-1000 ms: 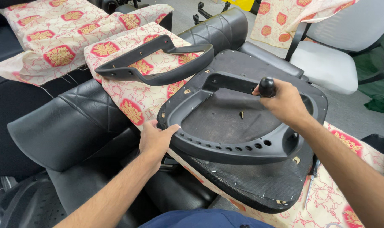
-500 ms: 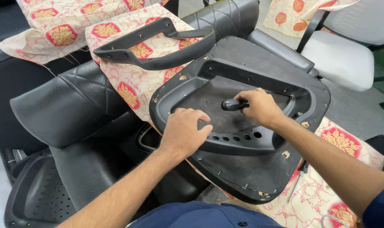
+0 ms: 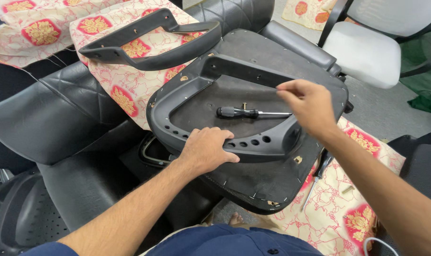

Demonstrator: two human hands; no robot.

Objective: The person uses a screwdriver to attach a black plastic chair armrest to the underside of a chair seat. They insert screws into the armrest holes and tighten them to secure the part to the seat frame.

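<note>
A screwdriver [image 3: 251, 113] lies flat in the shallow middle of an upturned chair seat base [image 3: 272, 189], its long axis running from nine to three o'clock: the thick, ribbed black handle points toward nine, the thin bright metal shaft toward three. A small brass-coloured bolt [image 3: 244, 105] stands just beside the handle, at its twelve o'clock. Around the tool runs a curved black plastic armrest frame [image 3: 177, 102] — smooth and matte, with a row of round holes along its near rail — seated on the dark, fibrous underside of the base, whose edge is dotted with staples. The left hand [image 3: 207, 149] rests palm-down on the near rail at six o'clock from the screwdriver, fingers curled over the plastic and gripping it. The right hand [image 3: 310, 105] hovers at three o'clock, just past the shaft's tip, loosely open with thumb and forefinger drawn toward each other, holding nothing that can be made out. A second armrest frame [image 3: 149, 42] of the same black plastic lies at eleven o'clock on a cream cloth [image 3: 125, 90] printed with red and gold medallions, draped over quilted black leatherette cushions [image 3: 59, 118]. A slimmer second screwdriver [image 3: 315, 182] lies on the same printed fabric at five o'clock, partly tucked under the base — its axis slanting from one to seven. A white chair seat [image 3: 367, 52] stands at one o'clock.
</note>
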